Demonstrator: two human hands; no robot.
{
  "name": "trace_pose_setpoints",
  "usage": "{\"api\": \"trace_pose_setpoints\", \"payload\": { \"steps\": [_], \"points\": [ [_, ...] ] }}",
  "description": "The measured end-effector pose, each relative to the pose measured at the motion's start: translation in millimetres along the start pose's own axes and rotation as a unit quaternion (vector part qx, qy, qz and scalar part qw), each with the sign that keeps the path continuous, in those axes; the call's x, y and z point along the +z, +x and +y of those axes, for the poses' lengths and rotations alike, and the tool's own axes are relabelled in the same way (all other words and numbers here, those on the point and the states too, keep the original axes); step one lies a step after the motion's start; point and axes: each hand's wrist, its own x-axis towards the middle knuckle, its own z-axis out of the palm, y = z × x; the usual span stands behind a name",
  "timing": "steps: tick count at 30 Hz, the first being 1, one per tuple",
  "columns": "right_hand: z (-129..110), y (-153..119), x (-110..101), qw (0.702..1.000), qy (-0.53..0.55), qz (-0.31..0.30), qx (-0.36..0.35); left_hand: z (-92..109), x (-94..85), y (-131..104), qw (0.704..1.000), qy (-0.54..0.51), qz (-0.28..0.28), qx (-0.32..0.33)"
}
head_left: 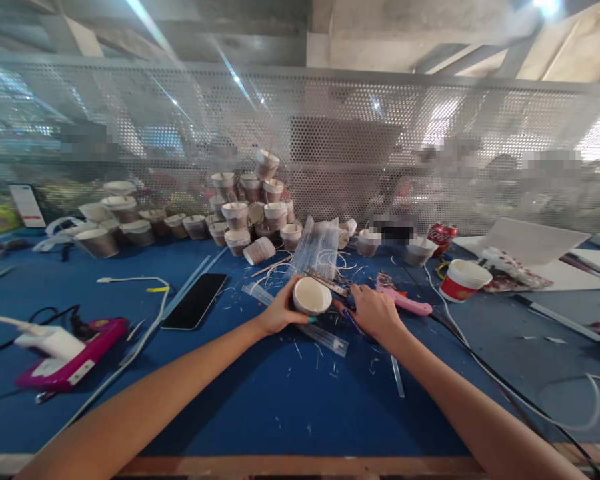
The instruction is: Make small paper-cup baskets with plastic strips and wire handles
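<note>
My left hand (pixel 281 311) is wrapped round a small cup-shaped pot (pixel 313 297) with a pale, hollow inside, its opening turned toward me. In my right hand (pixel 375 308) is a blue-handled metal tool (pixel 336 287) that looks like scissors. Its metal end reaches across the far rim of the pot; whether it touches is hard to tell. A pink glue gun (pixel 405 303) lies just right of my right hand. Clear plastic strips (pixel 330 341) lie under the pot, and a bundle of clear sticks (pixel 316 247) lies behind it.
Several similar pots (pixel 236 217) are stacked at the back, with more at left (pixel 97 240). A phone (pixel 195 301) and a magenta power strip (pixel 75 353) lie left. A paper cup (pixel 464 280), a red can (pixel 441 237) and cables (pixel 480 363) are right. A perforated screen (pixel 350 147) stands behind.
</note>
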Motion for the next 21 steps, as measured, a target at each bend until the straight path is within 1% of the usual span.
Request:
{"api": "trace_pose_setpoints", "payload": {
  "steps": [3,5,6,7,9,12,17,21],
  "points": [
    [2,2,2,0.999,0.036,0.003,0.038,0,0.1,2,0.998,-0.048,0.031,-0.030],
    [5,3,3,0.996,0.061,0.002,0.060,-1,-1.9,4,0.992,-0.097,0.052,-0.055],
    [7,4,3,0.995,0.070,0.006,0.065,-1,-3.6,5,0.988,-0.127,0.053,-0.070],
    [8,4,4,0.995,0.077,0.013,0.069,-1,-5.6,6,0.983,-0.157,0.045,-0.084],
    [10,4,4,0.994,0.083,0.029,0.072,-1,-10.0,7,0.971,-0.211,0.010,-0.110],
    [10,3,5,0.993,0.085,0.036,0.072,-2,-15.4,7,0.957,-0.256,-0.044,-0.132],
    [6,2,6,0.993,0.086,0.024,0.073,-5,-17.9,6,0.938,-0.307,-0.049,-0.155],
    [6,2,3,0.993,0.089,0.015,0.078,-5,-18.3,6,0.924,-0.337,-0.081,-0.160]
  ]
}}
